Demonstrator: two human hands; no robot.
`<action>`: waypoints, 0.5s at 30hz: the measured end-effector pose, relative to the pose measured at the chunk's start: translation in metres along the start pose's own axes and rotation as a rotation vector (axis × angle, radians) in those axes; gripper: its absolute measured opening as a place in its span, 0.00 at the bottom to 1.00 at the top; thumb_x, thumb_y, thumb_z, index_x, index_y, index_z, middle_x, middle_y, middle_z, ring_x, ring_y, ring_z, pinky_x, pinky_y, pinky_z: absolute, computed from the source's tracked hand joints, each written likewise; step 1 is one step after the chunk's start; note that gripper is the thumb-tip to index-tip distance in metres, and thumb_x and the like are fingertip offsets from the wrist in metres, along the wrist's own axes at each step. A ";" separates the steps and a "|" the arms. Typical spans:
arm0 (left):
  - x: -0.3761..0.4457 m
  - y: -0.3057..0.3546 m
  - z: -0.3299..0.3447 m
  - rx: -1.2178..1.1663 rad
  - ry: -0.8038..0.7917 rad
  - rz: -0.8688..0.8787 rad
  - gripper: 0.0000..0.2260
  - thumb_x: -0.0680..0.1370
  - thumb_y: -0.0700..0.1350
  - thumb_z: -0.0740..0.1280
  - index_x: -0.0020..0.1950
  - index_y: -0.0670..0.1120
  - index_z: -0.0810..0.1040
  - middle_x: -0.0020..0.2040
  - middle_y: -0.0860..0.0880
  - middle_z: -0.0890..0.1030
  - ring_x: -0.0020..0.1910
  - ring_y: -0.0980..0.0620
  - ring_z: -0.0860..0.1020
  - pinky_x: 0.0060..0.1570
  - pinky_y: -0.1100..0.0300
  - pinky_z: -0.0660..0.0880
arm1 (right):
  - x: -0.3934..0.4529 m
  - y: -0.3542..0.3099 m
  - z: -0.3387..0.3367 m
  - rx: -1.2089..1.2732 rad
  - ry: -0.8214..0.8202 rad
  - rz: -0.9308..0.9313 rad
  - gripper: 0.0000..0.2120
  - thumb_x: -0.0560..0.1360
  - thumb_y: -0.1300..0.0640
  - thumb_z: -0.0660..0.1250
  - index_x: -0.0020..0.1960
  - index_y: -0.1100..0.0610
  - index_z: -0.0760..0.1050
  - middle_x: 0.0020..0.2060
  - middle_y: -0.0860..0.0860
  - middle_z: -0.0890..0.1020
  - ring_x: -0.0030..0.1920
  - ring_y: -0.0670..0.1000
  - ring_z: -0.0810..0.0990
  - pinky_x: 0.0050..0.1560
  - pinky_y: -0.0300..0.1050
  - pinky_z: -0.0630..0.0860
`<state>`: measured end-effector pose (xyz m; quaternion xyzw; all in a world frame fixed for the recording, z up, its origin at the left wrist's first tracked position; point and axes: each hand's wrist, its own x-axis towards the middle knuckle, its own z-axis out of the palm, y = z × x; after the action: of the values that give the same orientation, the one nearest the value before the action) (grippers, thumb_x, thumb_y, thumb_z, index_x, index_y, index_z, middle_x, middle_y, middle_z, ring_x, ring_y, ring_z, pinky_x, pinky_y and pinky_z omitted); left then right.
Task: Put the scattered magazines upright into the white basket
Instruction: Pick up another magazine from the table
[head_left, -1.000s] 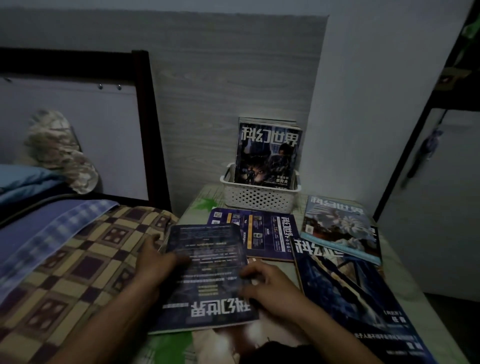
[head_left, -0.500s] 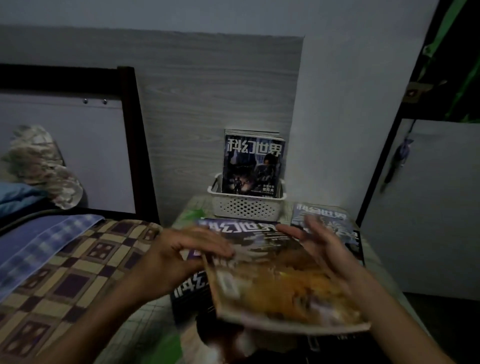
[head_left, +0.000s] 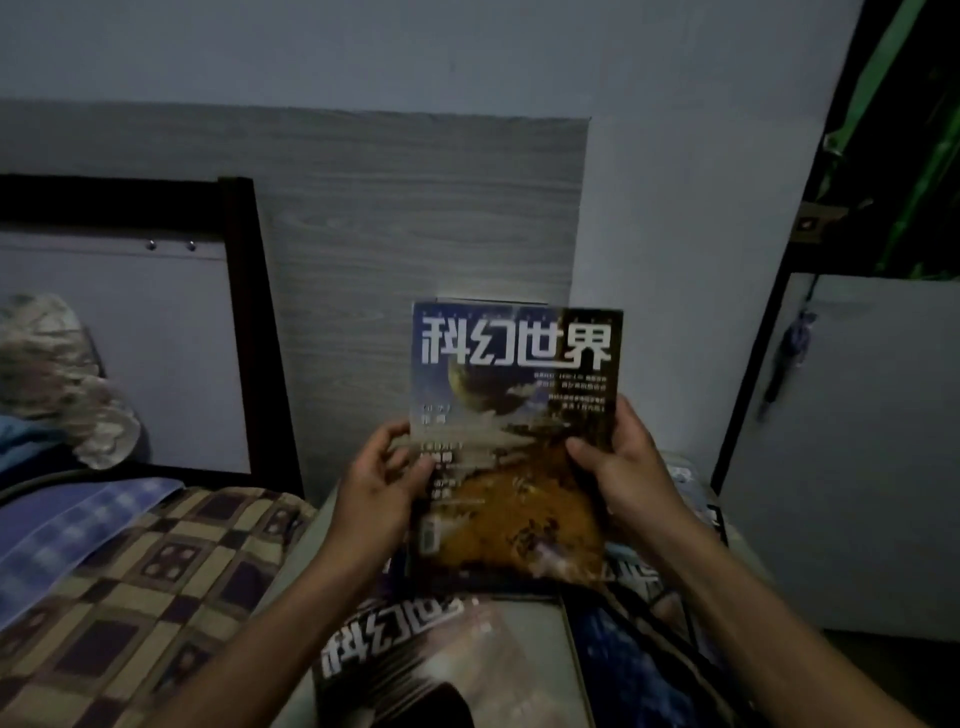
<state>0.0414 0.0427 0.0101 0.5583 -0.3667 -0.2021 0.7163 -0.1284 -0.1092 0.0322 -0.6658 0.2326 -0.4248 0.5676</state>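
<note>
- So the orange-and-blue magazine (head_left: 511, 441) that was tipped flat and blurry half a second ago is now standing upright, cover facing the camera, title at the top.
- Left hand (head_left: 382, 486) is pinching its left edge, thumb on the cover. Right hand (head_left: 621, 467) is wrapped round the right edge the same way. Both are closed on it.
- It's held in the air above the table, right in line with where the white basket was a moment back. The basket itself is totally hidden behind the cover now; only a thin pale strip pokes out above the top edge, probably the magazines already in there.
- For the task, I'd say that's the orientation sorted; what's left for this one is carrying it forward and dropping it in.
- Still plenty to do: a brownish magazine (head_left: 441, 660) lies flat in front, a dark blue magazine (head_left: 639, 670) to its right, and more peek out behind the right wrist.
- Checked blanket (head_left: 156, 582) on the bed to the left, not involved.
</note>
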 end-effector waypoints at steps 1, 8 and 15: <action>0.018 0.005 0.002 0.082 0.027 0.098 0.15 0.79 0.37 0.64 0.51 0.59 0.76 0.44 0.56 0.85 0.43 0.62 0.83 0.36 0.68 0.79 | 0.016 -0.008 0.003 -0.100 -0.005 -0.053 0.22 0.79 0.66 0.62 0.58 0.38 0.72 0.52 0.37 0.82 0.53 0.36 0.80 0.46 0.34 0.76; 0.146 0.008 0.006 0.419 0.194 0.330 0.09 0.78 0.43 0.67 0.49 0.59 0.76 0.47 0.57 0.80 0.43 0.60 0.80 0.43 0.55 0.79 | 0.127 -0.019 0.011 -0.521 0.121 -0.354 0.13 0.80 0.58 0.61 0.63 0.49 0.71 0.54 0.46 0.80 0.51 0.47 0.78 0.48 0.45 0.76; 0.194 -0.059 0.003 0.602 0.111 0.347 0.13 0.79 0.44 0.66 0.51 0.64 0.72 0.44 0.61 0.79 0.40 0.67 0.79 0.33 0.66 0.76 | 0.174 0.057 0.012 -0.597 0.234 -0.238 0.09 0.79 0.58 0.65 0.59 0.52 0.75 0.46 0.48 0.80 0.42 0.51 0.80 0.38 0.41 0.70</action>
<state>0.1723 -0.1120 0.0127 0.6839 -0.4598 0.0706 0.5620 -0.0160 -0.2547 0.0304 -0.7718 0.3308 -0.4747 0.2636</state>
